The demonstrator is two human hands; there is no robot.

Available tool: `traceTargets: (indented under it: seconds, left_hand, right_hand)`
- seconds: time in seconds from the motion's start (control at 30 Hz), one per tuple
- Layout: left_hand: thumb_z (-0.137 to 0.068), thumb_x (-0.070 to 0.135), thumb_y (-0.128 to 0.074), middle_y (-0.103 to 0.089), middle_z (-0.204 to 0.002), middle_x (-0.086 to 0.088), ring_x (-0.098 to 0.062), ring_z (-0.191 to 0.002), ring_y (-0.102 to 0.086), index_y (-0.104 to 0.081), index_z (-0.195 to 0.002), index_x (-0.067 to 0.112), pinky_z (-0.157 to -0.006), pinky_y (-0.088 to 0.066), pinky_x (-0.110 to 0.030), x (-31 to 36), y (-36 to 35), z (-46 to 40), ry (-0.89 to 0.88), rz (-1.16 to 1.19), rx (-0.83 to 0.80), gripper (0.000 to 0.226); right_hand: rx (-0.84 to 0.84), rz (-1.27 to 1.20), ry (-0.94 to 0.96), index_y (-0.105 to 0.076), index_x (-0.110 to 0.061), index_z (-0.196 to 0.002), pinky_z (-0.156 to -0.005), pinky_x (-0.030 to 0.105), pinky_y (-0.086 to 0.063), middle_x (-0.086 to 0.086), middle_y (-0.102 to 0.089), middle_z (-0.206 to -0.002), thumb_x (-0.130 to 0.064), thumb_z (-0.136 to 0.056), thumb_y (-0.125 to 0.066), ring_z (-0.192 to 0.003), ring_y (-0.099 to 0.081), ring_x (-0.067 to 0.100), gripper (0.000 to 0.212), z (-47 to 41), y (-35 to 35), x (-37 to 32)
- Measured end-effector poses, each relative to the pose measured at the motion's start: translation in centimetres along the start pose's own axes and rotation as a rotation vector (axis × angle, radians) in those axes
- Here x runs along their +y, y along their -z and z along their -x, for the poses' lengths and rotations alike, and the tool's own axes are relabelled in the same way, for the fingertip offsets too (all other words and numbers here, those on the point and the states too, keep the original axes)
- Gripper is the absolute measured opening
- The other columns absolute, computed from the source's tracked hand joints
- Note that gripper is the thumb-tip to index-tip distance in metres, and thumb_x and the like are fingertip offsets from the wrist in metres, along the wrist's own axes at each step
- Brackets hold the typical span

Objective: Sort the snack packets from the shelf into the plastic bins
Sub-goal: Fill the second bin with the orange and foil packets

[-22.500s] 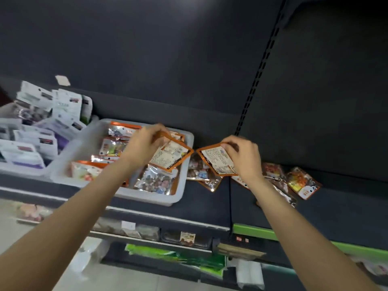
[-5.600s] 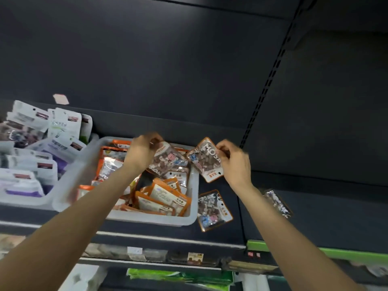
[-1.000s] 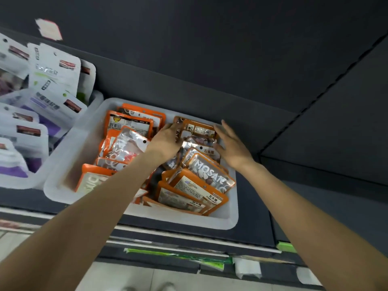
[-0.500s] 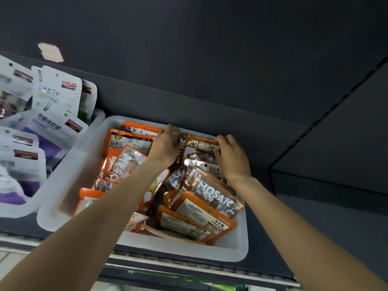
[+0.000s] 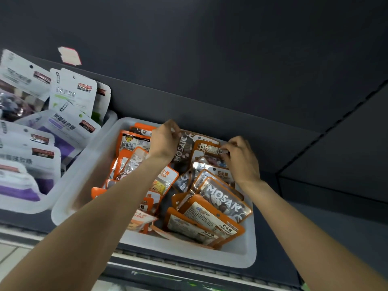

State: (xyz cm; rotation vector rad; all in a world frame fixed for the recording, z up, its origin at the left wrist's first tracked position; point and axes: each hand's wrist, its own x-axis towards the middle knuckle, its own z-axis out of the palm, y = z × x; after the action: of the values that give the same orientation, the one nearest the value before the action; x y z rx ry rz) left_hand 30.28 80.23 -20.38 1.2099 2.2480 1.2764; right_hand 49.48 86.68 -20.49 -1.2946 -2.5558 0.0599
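While both hands pinch them, packets stand inside bin.

1. We see two bare forearms entering from the bottom edge, one at the lower left and one at the lower right.
2. No sleeve covers either arm as far as the picture reaches; both are uncovered from wrist to frame edge.
3. Our left hand carries no glove, ring or strap that we can make out.
4. Our right hand is likewise ungloved, with a bare wrist.
5. The fingernails are too blurred for us to describe.
6. Nothing else of the person shows.
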Motion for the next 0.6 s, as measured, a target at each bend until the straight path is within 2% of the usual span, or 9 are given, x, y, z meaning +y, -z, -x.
traceTargets:
  seconds: [0.07, 0.17, 0.27, 0.33, 0.4, 0.5, 0.6]
  left_hand:
    - [-0.093, 0.004, -0.052, -0.064, -0.1, -0.01, -0.022, -0.092, -0.06, -0.061, -0.096, 0.005, -0.076, -0.054, -0.034, -0.3, 0.0, -0.1, 0.025, -0.005, -0.023, 0.009]
    - [-0.094, 0.005, -0.051, -0.066, -0.103, -0.012, -0.023, -0.094, -0.062, -0.061, -0.099, 0.004, -0.074, -0.054, -0.032, -0.5, -0.2, 0.1, 0.006, -0.05, -0.053, 0.011]
    - [-0.094, 0.009, -0.052, -0.061, -0.112, -0.012, -0.026, -0.097, -0.061, -0.061, -0.11, 0.009, -0.069, -0.053, -0.03, -0.3, -0.8, 1.2, -0.208, -0.276, -0.043, 0.017]
    - [-0.09, 0.007, -0.06, -0.057, -0.116, -0.012, -0.028, -0.106, -0.056, -0.063, -0.113, 0.01, -0.08, -0.053, -0.035, -0.2, -1.3, 1.9, -0.387, -0.339, 0.006, 0.024]
    - [-0.088, 0.008, -0.062, -0.057, -0.115, -0.011, -0.029, -0.109, -0.054, -0.065, -0.113, 0.01, -0.09, -0.051, -0.038, -0.2, -1.6, 2.1, -0.467, -0.346, -0.026, 0.025]
    - [-0.094, 0.014, -0.055, -0.053, -0.122, -0.007, -0.025, -0.114, -0.052, -0.06, -0.122, 0.015, -0.096, -0.048, -0.038, -0.6, -1.9, 1.9, -0.422, -0.355, -0.163, 0.029]
    - [-0.094, 0.013, -0.054, -0.054, -0.124, -0.008, -0.024, -0.109, -0.058, -0.057, -0.124, 0.014, -0.092, -0.051, -0.032, -0.5, -2.5, 1.8, -0.33, -0.254, -0.187, 0.031]
  right_hand:
    - [0.001, 0.009, 0.004, -0.061, -0.014, -0.119, -0.089, 0.034, -0.047, 0.004, -0.049, -0.118, -0.019, -0.092, -0.059, -0.111, -0.046, 0.021, 0.028, 0.1, -0.1, 0.0]
    - [0.011, -0.032, -0.006, -0.06, -0.016, -0.123, -0.089, 0.031, -0.046, 0.003, -0.051, -0.119, -0.019, -0.094, -0.056, -0.111, -0.046, 0.019, 0.03, 0.1, 0.0, -0.1]
    - [0.019, -0.058, 0.012, -0.06, -0.017, -0.124, -0.087, 0.03, -0.046, 0.003, -0.052, -0.119, -0.018, -0.094, -0.055, -0.111, -0.047, 0.019, 0.031, 0.1, 0.1, -0.2]
    - [0.019, -0.062, 0.028, -0.061, -0.017, -0.124, -0.087, 0.03, -0.047, 0.003, -0.053, -0.119, -0.018, -0.093, -0.057, -0.111, -0.048, 0.019, 0.031, 0.1, 0.1, -0.1]
    - [0.015, -0.058, 0.049, -0.062, -0.017, -0.123, -0.086, 0.031, -0.047, 0.003, -0.054, -0.118, -0.018, -0.092, -0.058, -0.11, -0.049, 0.019, 0.032, 0.1, 0.2, 0.1]
    - [0.012, -0.076, 0.081, -0.062, -0.017, -0.123, -0.085, 0.029, -0.047, 0.003, -0.055, -0.117, -0.014, -0.091, -0.06, -0.109, -0.051, 0.019, 0.032, 0.2, 0.4, 0.7]
    - [-0.013, -0.089, 0.084, -0.061, -0.016, -0.125, -0.088, 0.028, -0.046, 0.003, -0.053, -0.12, -0.013, -0.091, -0.059, -0.112, -0.05, 0.018, 0.034, 0.3, 0.5, 1.1]
